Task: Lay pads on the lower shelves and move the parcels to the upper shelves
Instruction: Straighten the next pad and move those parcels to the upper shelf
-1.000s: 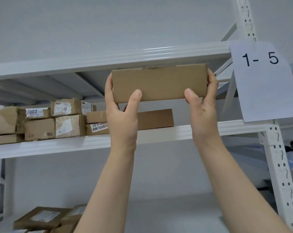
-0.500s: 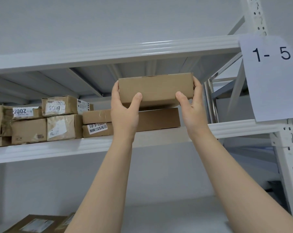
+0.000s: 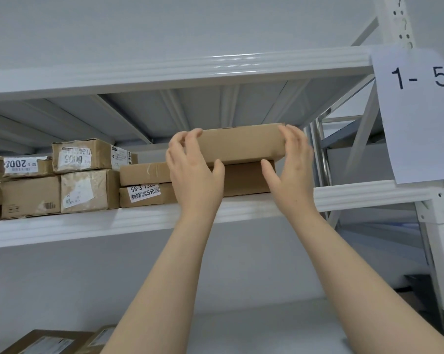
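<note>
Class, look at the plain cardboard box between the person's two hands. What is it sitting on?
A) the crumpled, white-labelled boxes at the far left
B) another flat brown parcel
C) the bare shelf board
B: the underside of the plain box meets the top of a flat brown parcel, which itself lies on the shelf.
</note>
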